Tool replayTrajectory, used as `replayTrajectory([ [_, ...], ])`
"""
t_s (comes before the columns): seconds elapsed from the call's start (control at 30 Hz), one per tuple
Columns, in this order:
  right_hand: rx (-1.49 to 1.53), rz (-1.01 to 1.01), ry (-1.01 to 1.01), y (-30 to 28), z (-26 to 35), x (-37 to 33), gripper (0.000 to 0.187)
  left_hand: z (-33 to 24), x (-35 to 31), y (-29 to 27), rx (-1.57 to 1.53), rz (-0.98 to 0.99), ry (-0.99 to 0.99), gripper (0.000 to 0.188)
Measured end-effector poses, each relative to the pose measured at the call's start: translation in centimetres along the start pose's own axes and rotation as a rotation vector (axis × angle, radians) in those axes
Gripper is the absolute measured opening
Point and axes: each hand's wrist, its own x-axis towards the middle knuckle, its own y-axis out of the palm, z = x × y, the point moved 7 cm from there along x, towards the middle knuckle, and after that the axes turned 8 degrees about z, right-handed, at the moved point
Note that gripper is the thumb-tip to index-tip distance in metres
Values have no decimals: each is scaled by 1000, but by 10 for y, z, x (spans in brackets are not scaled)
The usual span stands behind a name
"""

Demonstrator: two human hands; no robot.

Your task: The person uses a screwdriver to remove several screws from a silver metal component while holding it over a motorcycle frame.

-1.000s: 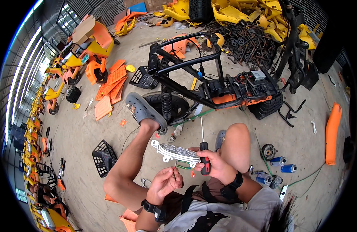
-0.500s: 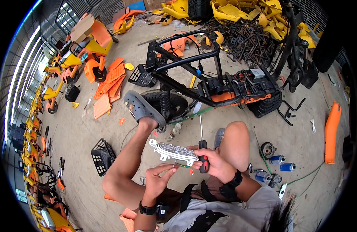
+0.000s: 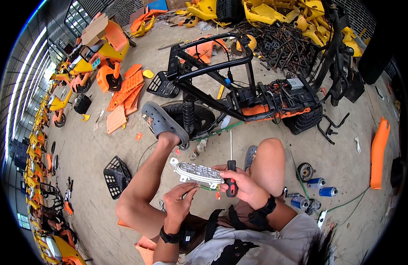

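A white oval lamp [image 3: 196, 171] with a clear ribbed lens and small mounting tabs is held over my lap. My right hand [image 3: 248, 185] grips its right end, and the same hand is closed round a black and red screwdriver [image 3: 231, 179], its shaft pointing away from me. Thin green wire [image 3: 207, 188] runs from beneath the lamp. My left hand [image 3: 178, 201] pinches the wire's end between thumb and fingers, just below the lamp; the tip itself is mostly covered.
A stripped black scooter frame [image 3: 212, 75] stands ahead, my clog-clad foot [image 3: 162, 121] against its wheel. Blue spray cans [image 3: 328, 191] and a round metal hub [image 3: 306, 171] lie right. A black basket [image 3: 117, 176] sits left; orange panels [image 3: 126, 92] lie beyond it.
My left hand has shifted slightly up and left with the wire, and more green wire shows. The lamp and screwdriver have barely moved in my right hand.
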Motion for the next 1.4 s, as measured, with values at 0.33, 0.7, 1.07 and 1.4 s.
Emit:
replayTrajectory([
  [0.33,-68,-4,-24,4,2,-2,39,14,-3,-7,-31,-143,-95,13],
  [0.7,-102,8,-56,4,2,-4,40,34,-5,17,-310,67,-293,20],
  [1.07,-104,18,-27,-6,-9,-1,42,28,-7,24,-646,-33,-198,21],
  [1.4,-134,132,-14,-2,-11,-7,39,9,-28,30,-650,-187,-165,15],
])
